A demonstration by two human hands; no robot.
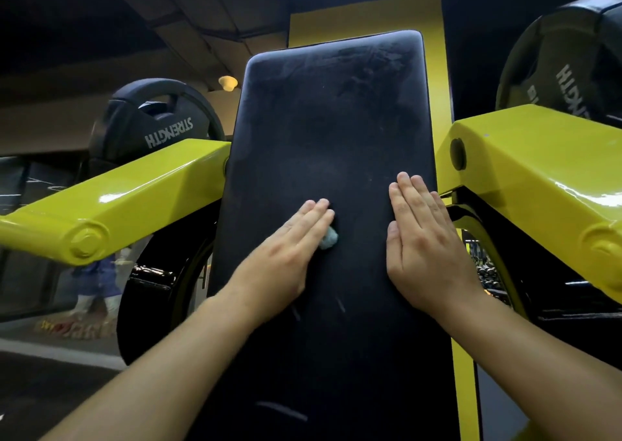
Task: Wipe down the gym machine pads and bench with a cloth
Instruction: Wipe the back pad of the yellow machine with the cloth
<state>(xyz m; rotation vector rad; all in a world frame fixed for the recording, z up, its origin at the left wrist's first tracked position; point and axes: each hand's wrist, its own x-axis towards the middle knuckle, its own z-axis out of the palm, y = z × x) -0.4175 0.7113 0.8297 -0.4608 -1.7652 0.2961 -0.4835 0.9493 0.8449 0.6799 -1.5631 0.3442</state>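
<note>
Wiping looks partway done, as the flat-fingered left hand (286, 255) presses a small pale-blue cloth (329, 238) mid-way up the tall black padded backrest (330, 131), right hand (424, 238) flat and empty beside it, with smudges left near the top.

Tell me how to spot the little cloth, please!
Find the big black back pad standing between the two yellow machine arms. Two hands lie flat on it; look under the fingers of the left hand. The cloth is the small pale blue-grey wad peeking out there, the only light thing on the dark pad.
</note>
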